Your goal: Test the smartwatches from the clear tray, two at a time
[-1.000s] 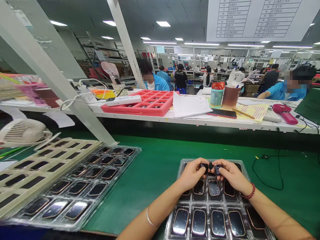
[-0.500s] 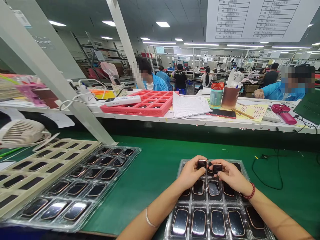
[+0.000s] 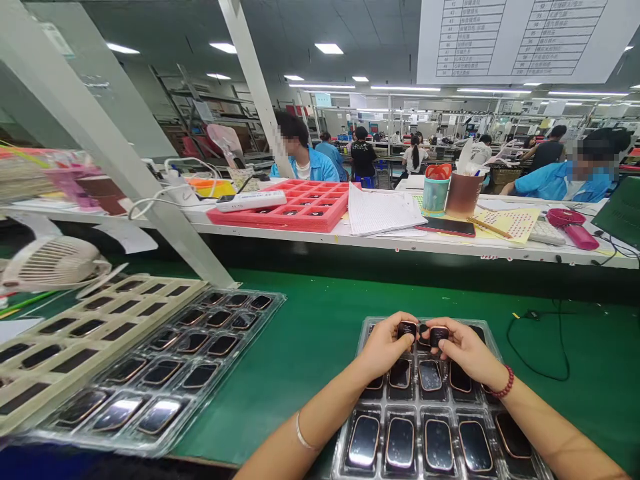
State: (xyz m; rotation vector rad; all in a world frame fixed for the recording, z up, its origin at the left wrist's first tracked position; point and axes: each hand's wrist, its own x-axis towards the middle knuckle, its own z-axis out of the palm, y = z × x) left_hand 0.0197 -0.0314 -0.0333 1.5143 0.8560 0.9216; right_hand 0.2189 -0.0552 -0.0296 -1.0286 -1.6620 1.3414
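Above the far rows of a clear plastic tray [image 3: 383, 404] my two hands are close together. My left hand [image 3: 387, 341] is closed on a small black smartwatch body [image 3: 407, 329], thumb on its near side. In my right hand [image 3: 463, 347] is another smartwatch body [image 3: 439, 335] with a copper-coloured rim, pinched between thumb and fingers. Faint light marks show on both screens. Below them, more watch bodies lie face up in the tray's pockets, such as one near the front [image 3: 400, 442]. My hands cover part of the far row.
On the left stand a second clear tray [image 3: 193, 427] of watches and a cream foam tray [image 3: 20, 420]. A white fan [image 3: 55, 263] sits behind them. A black cable [image 3: 510, 333] lies at right. The shelf ahead carries a red foam tray [image 3: 280, 225], papers and cups. Co-workers sit beyond.
The view has shifted slightly, so everything appears a little further right. Both hands keep hold of their watches, whose screens now show faint markings. The co-worker at right has lowered an arm.
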